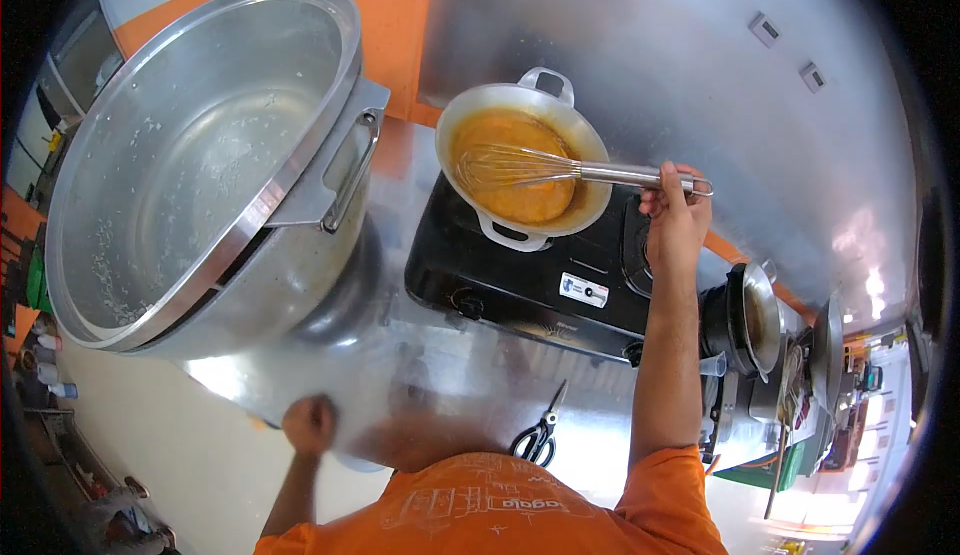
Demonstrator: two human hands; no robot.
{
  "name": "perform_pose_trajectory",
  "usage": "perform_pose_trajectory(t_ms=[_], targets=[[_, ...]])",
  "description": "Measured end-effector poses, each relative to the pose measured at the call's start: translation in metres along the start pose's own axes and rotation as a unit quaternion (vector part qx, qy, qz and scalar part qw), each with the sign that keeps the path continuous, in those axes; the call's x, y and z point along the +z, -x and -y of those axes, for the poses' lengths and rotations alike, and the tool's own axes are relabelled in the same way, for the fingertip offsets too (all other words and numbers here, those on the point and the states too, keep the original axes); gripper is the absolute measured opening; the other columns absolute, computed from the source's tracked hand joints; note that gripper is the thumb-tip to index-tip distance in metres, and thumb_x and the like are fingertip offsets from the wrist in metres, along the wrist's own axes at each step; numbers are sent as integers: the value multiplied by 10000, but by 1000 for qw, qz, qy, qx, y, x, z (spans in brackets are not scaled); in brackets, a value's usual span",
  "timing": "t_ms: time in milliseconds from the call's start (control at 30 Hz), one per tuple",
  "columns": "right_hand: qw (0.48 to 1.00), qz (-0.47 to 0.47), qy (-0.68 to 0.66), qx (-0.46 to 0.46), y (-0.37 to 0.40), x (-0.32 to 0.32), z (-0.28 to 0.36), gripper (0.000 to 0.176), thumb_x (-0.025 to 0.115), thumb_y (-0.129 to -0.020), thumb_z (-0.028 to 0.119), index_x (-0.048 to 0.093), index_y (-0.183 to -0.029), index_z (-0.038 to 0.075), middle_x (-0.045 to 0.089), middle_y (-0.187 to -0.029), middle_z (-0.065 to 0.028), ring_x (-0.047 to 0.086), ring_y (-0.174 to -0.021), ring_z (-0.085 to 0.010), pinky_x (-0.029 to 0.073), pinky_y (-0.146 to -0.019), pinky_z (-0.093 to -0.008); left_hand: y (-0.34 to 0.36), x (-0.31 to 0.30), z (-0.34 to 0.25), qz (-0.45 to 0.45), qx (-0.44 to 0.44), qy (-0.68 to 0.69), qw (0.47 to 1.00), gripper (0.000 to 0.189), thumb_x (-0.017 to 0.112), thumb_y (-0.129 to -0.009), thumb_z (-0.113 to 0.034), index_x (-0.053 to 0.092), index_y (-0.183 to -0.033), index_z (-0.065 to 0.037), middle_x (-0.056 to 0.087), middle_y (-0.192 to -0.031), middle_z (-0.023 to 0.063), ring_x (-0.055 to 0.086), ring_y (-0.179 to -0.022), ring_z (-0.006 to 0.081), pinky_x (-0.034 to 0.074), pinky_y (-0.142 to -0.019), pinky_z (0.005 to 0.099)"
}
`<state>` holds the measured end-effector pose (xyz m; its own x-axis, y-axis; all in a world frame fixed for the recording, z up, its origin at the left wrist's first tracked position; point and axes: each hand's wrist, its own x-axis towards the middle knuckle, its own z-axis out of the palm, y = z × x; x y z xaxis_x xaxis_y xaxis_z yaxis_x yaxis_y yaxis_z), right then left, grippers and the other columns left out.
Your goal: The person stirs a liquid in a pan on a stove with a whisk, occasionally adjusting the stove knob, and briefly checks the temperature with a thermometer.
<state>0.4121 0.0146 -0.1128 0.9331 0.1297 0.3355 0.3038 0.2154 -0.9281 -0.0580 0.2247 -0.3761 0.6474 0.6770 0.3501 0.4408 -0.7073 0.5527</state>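
My right hand point(678, 200) grips the handle end of a metal whisk point(625, 175). The whisk's wires lie in an orange-yellow sauce point(520, 195) inside a two-handled metal wok point(595, 155). This wok sits on the left part of a black gas stove point(460, 260). Low at the left, near the edge of the metal counter point(420, 355), is my left hand point(311, 423), curled and slightly blurred, touching no object that I can make out. Black-handled scissors point(541, 433) lie on the counter close to my body.
A very large metal pot point(215, 175) with white bits inside stands at the left. Stacked pans point(758, 320) are beyond the stove's right end. A metal wall point(680, 75) rises behind the stove. Someone is partly visible at the lower left edge.
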Motion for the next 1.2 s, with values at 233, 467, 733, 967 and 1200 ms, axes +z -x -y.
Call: perform_pose_trajectory(t_ms=[233,467,733,967,1200], targets=[[1000,3,11,-5,0,0,2,264,684,-916,147,520,-1068,6,581,-813,-70,589,-618,-125,499,-500,-243,2,-1,4,11,-4,4,1000,41,637,-773,-122,637,-762,-82,582,-624,100,566,-551,296,456,-541,415],[1000,0,11,-8,0,-1,1,264,686,-916,151,525,-1068,8,582,-811,-69,592,-617,-119,503,-494,-232,2,1,3,1,11,-4,1000,46,632,-786,-132,638,-773,-89,595,-634,100,575,-563,300,465,-554,413],[1000,5,5,-9,-1,-1,2,272,692,-910,145,523,-1072,6,583,-806,-71,590,-612,-128,496,-490,-241,0,1,1,3,14,-5,1000,51,618,-792,-127,627,-759,-90,562,-606,92,546,-539,301,439,-528,417],[1000,-4,2,0,0,-2,4,272,689,-908,128,515,-1079,6,584,-807,-77,596,-624,-133,494,-487,-243,2,4,6,4,13,-1,1000,52,614,-794,-118,625,-755,-85,549,-585,92,538,-521,295,432,-519,410],[1000,-5,-1,-1,0,-2,3,267,682,-913,124,511,-1078,4,586,-819,-77,599,-617,-127,508,-493,-236,-2,-1,-2,2,12,6,1000,55,616,-795,-116,624,-749,-85,550,-581,92,541,-517,284,430,-518,399]])
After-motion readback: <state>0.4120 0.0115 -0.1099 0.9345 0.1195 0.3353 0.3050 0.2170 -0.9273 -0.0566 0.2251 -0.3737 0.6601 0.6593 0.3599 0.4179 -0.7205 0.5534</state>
